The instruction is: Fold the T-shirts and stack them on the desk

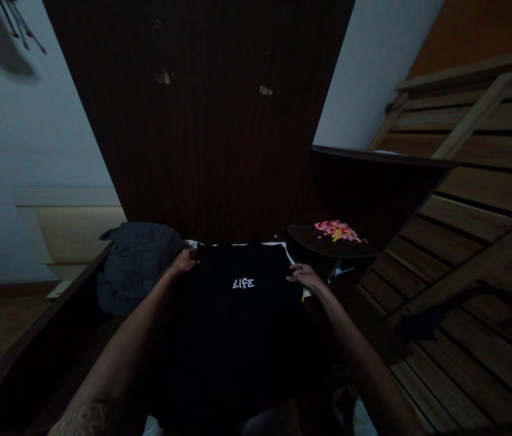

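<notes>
Black garment (242, 321), plain, small white lettering (243, 283) near its far end; folds lost in the dark. It's spread between the two hands, centre of scene, far edge close to the dark panel (219, 151). Left hand (186, 260) is at the far-left corner, fingers curled in; right hand (304, 277) is on the right edge, slightly nearer, fingers partly extended. Both touching cloth; can't tell if either actually pinches it. Long axis runs near-far, lettering upside down from the wearer's side.
</notes>
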Available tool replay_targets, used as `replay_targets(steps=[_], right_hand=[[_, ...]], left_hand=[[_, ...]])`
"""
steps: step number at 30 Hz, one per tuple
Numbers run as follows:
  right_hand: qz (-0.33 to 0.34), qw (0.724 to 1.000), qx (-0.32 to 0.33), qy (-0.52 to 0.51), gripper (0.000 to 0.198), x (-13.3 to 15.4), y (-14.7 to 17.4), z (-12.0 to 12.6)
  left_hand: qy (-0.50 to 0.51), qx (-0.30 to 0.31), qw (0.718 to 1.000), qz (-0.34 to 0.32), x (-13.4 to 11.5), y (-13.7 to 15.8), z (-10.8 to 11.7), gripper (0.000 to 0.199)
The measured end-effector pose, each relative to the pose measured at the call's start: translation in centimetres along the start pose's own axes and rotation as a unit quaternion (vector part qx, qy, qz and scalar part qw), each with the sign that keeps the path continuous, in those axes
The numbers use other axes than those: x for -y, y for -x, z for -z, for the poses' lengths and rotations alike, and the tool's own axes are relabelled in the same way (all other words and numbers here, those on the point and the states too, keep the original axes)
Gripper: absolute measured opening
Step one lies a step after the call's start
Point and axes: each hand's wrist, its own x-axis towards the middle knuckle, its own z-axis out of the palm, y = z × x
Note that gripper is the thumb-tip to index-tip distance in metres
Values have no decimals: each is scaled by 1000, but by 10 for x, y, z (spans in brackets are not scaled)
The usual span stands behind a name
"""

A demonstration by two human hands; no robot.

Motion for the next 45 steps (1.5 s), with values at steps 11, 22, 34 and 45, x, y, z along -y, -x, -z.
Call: replay_targets(steps=[11, 22, 34, 45], right_hand=[[147, 984, 96, 30, 66, -24, 31, 25], [275, 933, -80, 218, 36, -27, 58, 1], [380, 860, -98, 327, 44, -32, 64, -2], [375, 852, -98, 352, 38, -28, 66, 1]], left_hand=[[-285, -85, 935, -196, 11, 96, -8, 56], [-327, -71, 920, -203, 57, 119, 0, 33], [-344, -96, 914, -194, 54, 125, -1, 33], [-376, -93, 901, -195, 52, 131, 4, 30]])
